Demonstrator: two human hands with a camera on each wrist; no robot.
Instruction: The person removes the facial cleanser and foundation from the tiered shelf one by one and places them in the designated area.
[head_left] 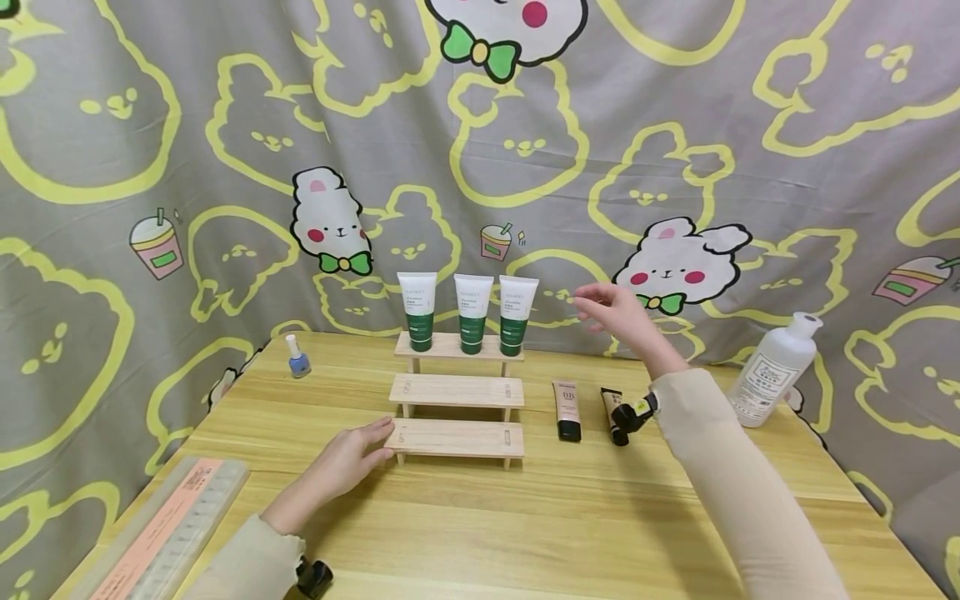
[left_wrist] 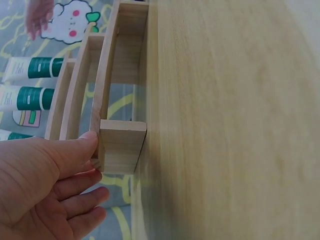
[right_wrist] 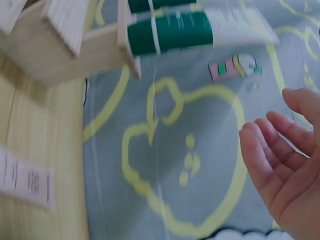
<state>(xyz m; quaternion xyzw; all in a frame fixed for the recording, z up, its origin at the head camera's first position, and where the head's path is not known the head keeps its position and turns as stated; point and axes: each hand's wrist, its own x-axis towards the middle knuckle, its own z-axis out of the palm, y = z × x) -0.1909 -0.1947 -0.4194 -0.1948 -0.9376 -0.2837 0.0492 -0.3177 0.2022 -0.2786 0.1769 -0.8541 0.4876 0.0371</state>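
Observation:
A three-step wooden stand is in the middle of the table. Three white-and-green squeeze tubes stand caps down along its top step: one at the left, one in the middle and one at the right. My left hand pinches the left end of the lowest step; the left wrist view shows the thumb against the board's edge. My right hand is in the air right of the tubes, fingers loosely bent, holding nothing. In the right wrist view a gap separates it from the nearest tube.
Right of the stand lie a pink BB cream tube and a small dark-capped tube. A white bottle stands far right. Blue nail polish is back left, a long clear box front left. A patterned curtain hangs behind.

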